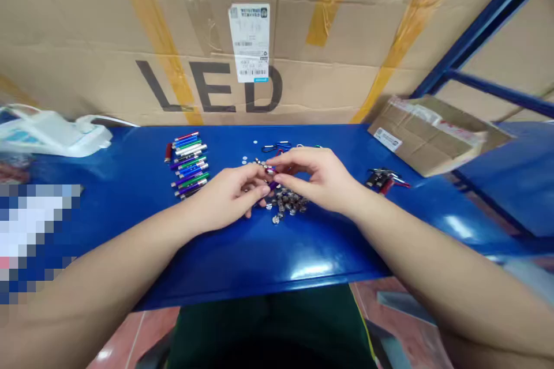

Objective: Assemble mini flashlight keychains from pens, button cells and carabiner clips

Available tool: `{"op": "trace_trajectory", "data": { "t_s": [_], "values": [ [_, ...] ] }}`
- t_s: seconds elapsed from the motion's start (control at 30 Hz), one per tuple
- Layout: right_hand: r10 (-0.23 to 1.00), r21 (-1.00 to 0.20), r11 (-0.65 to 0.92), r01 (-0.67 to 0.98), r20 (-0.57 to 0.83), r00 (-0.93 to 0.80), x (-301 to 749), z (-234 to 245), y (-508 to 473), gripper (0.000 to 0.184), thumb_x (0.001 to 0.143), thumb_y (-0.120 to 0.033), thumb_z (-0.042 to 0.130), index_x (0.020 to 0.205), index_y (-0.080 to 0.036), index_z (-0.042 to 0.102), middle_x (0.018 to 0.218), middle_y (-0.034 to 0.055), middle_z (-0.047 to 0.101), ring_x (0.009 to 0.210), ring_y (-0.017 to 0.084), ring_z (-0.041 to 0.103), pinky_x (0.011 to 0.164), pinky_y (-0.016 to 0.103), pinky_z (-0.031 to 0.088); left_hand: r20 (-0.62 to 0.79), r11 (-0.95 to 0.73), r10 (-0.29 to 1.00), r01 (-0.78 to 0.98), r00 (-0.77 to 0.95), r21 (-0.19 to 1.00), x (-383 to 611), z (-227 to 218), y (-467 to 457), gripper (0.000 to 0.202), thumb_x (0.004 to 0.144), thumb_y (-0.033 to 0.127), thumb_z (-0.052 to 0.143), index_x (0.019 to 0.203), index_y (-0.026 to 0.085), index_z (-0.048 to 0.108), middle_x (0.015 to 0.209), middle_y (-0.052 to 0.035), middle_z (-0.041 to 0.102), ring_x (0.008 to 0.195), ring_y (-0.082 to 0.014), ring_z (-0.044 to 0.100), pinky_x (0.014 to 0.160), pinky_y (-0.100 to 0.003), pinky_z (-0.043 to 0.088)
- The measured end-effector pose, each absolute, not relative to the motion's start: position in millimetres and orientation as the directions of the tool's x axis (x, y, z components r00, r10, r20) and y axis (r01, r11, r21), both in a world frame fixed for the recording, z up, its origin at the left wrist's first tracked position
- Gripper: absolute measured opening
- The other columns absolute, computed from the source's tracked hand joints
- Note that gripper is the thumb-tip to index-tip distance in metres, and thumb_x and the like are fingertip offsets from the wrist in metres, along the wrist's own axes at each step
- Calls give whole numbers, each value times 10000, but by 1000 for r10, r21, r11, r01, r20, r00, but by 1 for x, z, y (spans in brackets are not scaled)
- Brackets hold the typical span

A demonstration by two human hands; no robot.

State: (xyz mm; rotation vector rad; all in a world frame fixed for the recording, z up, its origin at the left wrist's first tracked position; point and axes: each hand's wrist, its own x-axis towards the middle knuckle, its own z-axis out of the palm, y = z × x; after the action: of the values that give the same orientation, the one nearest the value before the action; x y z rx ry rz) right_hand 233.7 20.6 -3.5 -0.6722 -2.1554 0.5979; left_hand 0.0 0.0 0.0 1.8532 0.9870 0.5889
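At the far left of the blue desk (121,184), a white plastic object (52,134) lies near the back edge, and a pixelated patch covers the lower left corner. Behind it all stands a big cardboard carton (208,86), printed "LED" and carrying a white label (249,43).

Moving right, small colored flashlights (188,164) lie side by side in a tidy stack, in red, blue, green and purple. Just beside them, the left hand (227,196) curls over the desk, pinching a small metal piece (265,168) at its fingertips. The right hand (315,179) comes in from the other side with its fingers bent, and its fingertips close on the same spot. The hands touch or nearly touch there, and the piece is mostly hidden, so I cannot tell exactly what it is.

Under the hands sits a heap of little silver metal parts (285,203). A few flat silver discs (246,159) lie scattered just above it, and blue clips (273,149) lie behind the fingers.

Further right is a small bunch of dark metal pieces with red bits (385,180), then a taped cardboard box (428,135) lying at the desk's back corner. A blue metal shelf frame (476,46) rises at the far right.
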Motion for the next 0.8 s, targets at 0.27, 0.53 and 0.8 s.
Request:
{"op": "trace_trajectory", "data": {
  "t_s": [0.27,0.53,0.8],
  "values": [
    [791,-773,567,285,413,-451,233,-6,20,235,965,-261,687,1190,-193,691,901,36,734,798,184,739,717,320,612,0,-186,848,298,529,936,2,-1,-3,332,987,337,627,1268,162,599,864,-15,699,555,-86,604,529,-217,588],
    [820,-849,489,200,370,-436,234,-7,19,192,956,-306,729,1083,-216,617,915,23,706,810,166,723,708,296,598,-41,-130,857,294,514,947,1,-4,0,418,970,341,685,1344,166,621,911,1,653,558,-89,675,570,-234,616],
    [735,-784,595,174,444,-512,233,-1,17,124,980,-306,702,946,-201,645,956,49,743,860,172,728,802,319,610,-14,-136,847,242,532,961,-4,-7,2,412,1001,346,664,1374,204,562,917,29,586,574,-92,691,600,-249,639]
  ]
}}
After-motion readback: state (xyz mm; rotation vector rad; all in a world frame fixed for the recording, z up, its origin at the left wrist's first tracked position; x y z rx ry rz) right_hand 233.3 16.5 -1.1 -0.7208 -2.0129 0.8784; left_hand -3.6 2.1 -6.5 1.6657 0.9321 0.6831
